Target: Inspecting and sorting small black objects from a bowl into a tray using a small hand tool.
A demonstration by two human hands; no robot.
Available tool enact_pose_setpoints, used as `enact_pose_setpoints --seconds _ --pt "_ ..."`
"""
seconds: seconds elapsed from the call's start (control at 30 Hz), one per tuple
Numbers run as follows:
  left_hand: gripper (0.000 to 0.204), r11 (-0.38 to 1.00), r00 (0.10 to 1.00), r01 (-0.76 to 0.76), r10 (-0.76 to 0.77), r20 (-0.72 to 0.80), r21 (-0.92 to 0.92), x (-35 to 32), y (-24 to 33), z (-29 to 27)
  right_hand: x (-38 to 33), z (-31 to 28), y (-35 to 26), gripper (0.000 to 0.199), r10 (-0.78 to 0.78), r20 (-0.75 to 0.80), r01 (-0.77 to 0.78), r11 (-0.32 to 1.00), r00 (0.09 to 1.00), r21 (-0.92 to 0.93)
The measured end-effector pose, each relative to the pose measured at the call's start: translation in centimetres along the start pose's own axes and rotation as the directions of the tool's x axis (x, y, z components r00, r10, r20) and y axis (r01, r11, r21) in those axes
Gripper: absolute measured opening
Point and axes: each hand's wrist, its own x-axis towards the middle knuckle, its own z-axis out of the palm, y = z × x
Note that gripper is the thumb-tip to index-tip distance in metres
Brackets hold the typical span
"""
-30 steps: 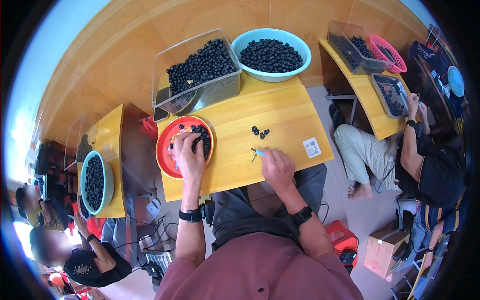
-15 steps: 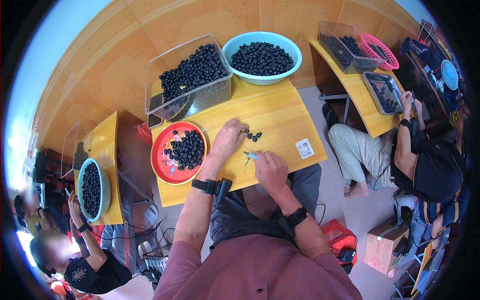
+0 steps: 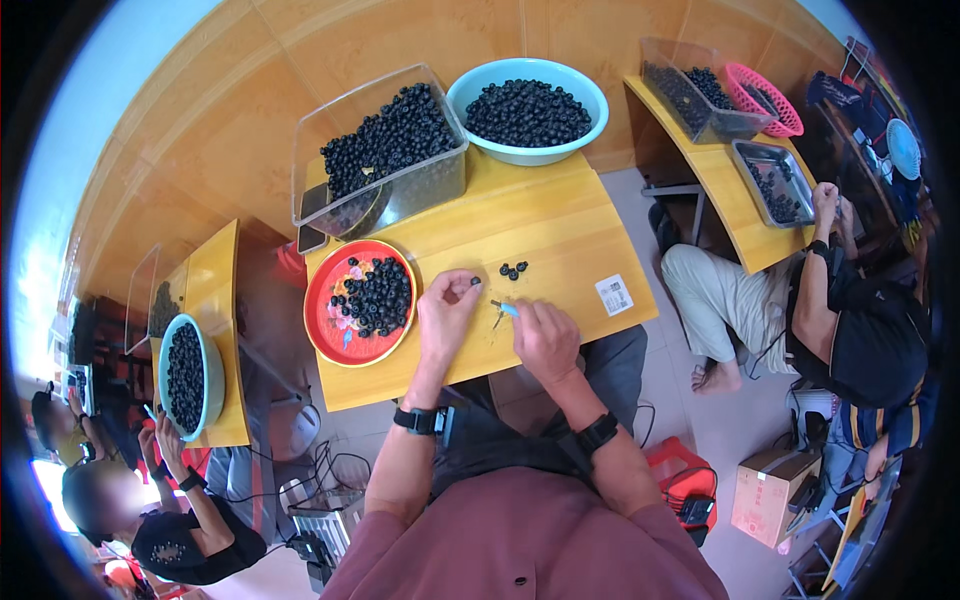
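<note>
Moved back off the little berry pile [image 3: 514, 270], left hand [image 3: 445, 315] now pinching one dark berry [image 3: 475, 282] mid-frame, right hand [image 3: 545, 340] closed on small blue tool [image 3: 505, 310]; best to hold berry steady, poke gently.

The small tool [image 3: 503, 311] in the right hand [image 3: 545, 340] is mostly covered by the fingers; only a blue tip and thin metal ends show, too small to identify. The dark berry [image 3: 475, 282] at the left hand's [image 3: 446, 315] fingertips is tiny. Black fisheye corners cut off the room's edges.
</note>
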Motion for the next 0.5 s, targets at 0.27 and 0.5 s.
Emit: enact_pose_setpoints --seconds 0.27,0.5 --pt "0.019 0.943 0.982 0.147 -0.176 -0.070 -0.300 -3.2 -0.6 1.2 0.2 -0.1 -0.2 0.013 0.023 0.000 -0.023 0.999 1.000 -0.023" --pt "0.018 0.991 0.995 -0.066 0.056 -0.083 -0.115 -3.3 -0.6 1.2 0.1 -0.1 -0.1 0.012 0.012 0.032 -0.011 0.999 0.999 -0.035"
